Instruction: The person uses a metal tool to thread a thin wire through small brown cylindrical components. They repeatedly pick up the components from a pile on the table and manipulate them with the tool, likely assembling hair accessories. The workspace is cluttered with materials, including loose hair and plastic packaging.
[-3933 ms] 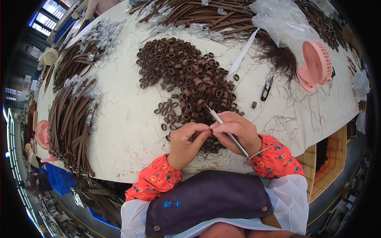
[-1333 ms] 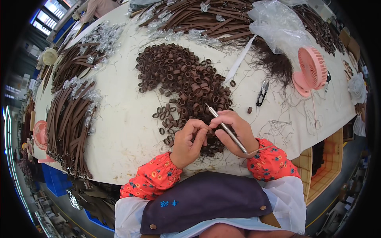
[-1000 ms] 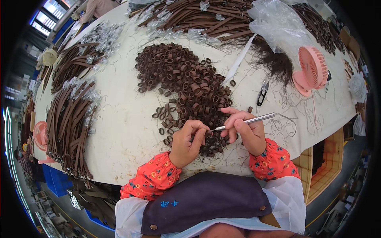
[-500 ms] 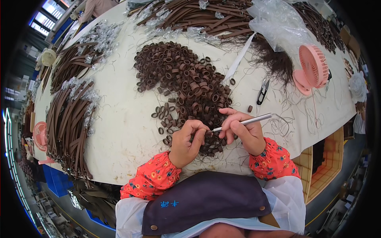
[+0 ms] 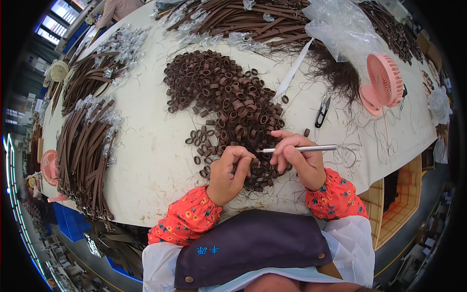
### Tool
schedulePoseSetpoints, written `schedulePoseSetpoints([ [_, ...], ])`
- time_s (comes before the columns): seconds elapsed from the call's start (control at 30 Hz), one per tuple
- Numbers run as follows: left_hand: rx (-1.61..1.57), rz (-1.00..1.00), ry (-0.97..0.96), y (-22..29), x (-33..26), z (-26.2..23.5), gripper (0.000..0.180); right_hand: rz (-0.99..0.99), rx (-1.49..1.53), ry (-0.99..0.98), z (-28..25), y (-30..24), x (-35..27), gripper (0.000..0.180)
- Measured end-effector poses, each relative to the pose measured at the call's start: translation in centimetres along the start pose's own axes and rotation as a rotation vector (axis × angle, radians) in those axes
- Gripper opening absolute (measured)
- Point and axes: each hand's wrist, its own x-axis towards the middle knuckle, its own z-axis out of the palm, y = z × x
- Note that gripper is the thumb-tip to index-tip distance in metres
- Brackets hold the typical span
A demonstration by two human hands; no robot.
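Observation:
My left hand (image 5: pixel 230 170) is closed in a pinch over the near end of the pile, thumb against forefinger. A small brown strap loop (image 5: pixel 255 162) shows partly at its fingertips. In my right hand (image 5: pixel 300 158) is a slim silver pen-shaped tool (image 5: pixel 316 148), lying nearly level. Its narrow tip points left and sits just above the left fingertips; whether it touches the loop I cannot tell. Beneath and beyond both hands spreads a heap of brown strap loops (image 5: pixel 238 104), many with loose threads.
Brown straps with clear wrapping (image 5: pixel 87 155) are stacked at left, more straps (image 5: pixel 253 19) at the back. To the right are black thread snips (image 5: pixel 322 112), a pink fan (image 5: pixel 384 80), a plastic bag (image 5: pixel 340 29) and dark thread (image 5: pixel 338 73). A yellowish crate (image 5: pixel 404 204) stands beside the table.
The tool's tip has risen slightly away from the left fingertips, and its rear end has dipped, so it lies more level. My left hand has barely moved.

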Motion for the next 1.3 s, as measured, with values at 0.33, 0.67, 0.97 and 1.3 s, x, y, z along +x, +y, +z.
schedulePoseSetpoints([
  [0.33, -0.051, 0.055, 0.06, -0.3, 0.1, 0.8, 0.008, -0.228, -0.477, 0.037, 1.7, 0.7, 0.2, 0.042],
  [0.67, -0.092, -0.041, 0.081, -0.1, 0.4, 0.4, 0.012, -0.413, -0.644, 0.052, 1.1, 0.3, 0.8, 0.038],
  [0.97, -0.128, -0.164, -0.044, 0.3, 0.9, -0.5, 0.015, -0.468, -0.696, -0.026, 0.9, 0.2, 0.8, 0.04],
  [1.3, -0.352, -0.231, -0.07, 0.5, 0.6, -0.1, 0.009, -0.413, -0.572, -0.01, 1.1, 0.6, 0.8, 0.035],
])
